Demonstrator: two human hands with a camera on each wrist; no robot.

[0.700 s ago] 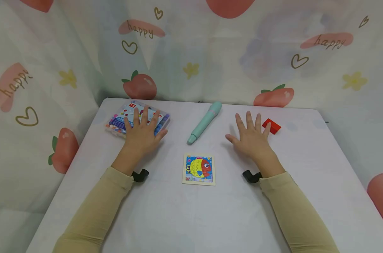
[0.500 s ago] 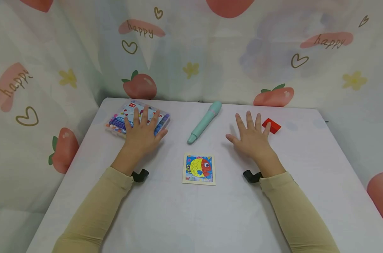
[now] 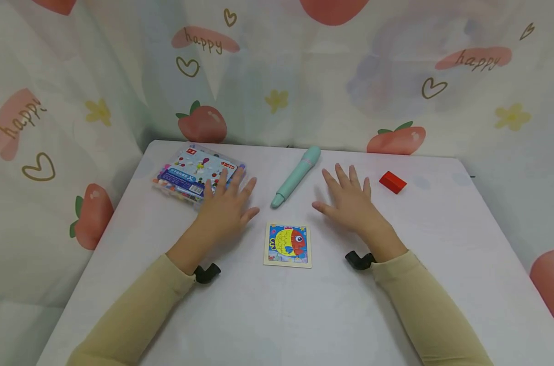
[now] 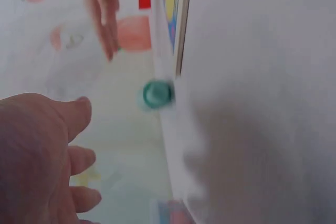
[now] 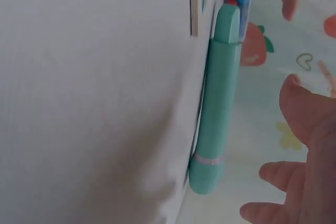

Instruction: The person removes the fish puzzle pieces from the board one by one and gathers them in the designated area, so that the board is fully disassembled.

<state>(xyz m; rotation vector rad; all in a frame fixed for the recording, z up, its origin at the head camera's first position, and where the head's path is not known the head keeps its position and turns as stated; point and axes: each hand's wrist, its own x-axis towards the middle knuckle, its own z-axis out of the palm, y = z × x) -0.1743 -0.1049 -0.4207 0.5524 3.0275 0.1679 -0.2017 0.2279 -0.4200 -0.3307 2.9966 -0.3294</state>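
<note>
Left hand [image 3: 224,216]: fingers [image 3: 248,189] straight and spread wide, holding nothing; raised over the worktop [image 3: 286,315], its fingertips overlapping the near right corner of the bead box in the head view.

Right hand [image 3: 350,206]: fingers likewise straight and wide, nothing held; raised, between the green tube and the red block.

Bead box [image 3: 180,178]: transparent case, printed label on top, coloured beads within; lies flat at the far left. Probably stiff, thin-walled and slick, its load liable to shift; best taken by both side edges and kept level.

Green tube [image 3: 296,178]: one, pen-shaped, pale band near its thick end; lies aslant at far centre, between the hands. Presumably light, hard, smooth and apt to roll; grasp round the middle of the barrel.

Fish puzzle [image 3: 288,245]: one, square, pale-rimmed; lies flat, picture up, nearer the person than the tube. Appears thin, stiff and light; pieces may drop out if tipped. Pinch by opposite rims.

Red block [image 3: 392,182]: one, small, beyond and to the right of the right hand. Seems light and rigid; pinch across its long sides.
</note>
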